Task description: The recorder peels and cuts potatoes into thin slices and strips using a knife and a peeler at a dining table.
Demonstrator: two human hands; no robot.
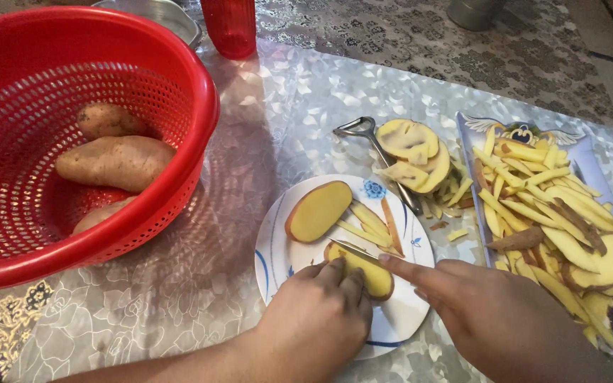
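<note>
Brightness: warm, even indoor light, moderately bright.
Glare: pale sheen on the embossed silver table cover (306, 92) near the tabletop's far edge.
Shadows: soft dark patch beside the red basket (94, 142) toward the tabletop's middle; faint shade under both hands.
Sharpness: centre fairly crisp; near-right corner slightly smeared.
Distortion: mild wide-angle stretch at the left edge.

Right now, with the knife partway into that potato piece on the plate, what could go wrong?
1. The left hand pins the potato piece with its fingertips right beside the knife blade; a slip could nick them.
2. The plate sits on a glossy table cover, so it may slide under pressure.
3. The right hand steers with a finger along the blade's spine; the small rounded piece could roll.
</note>
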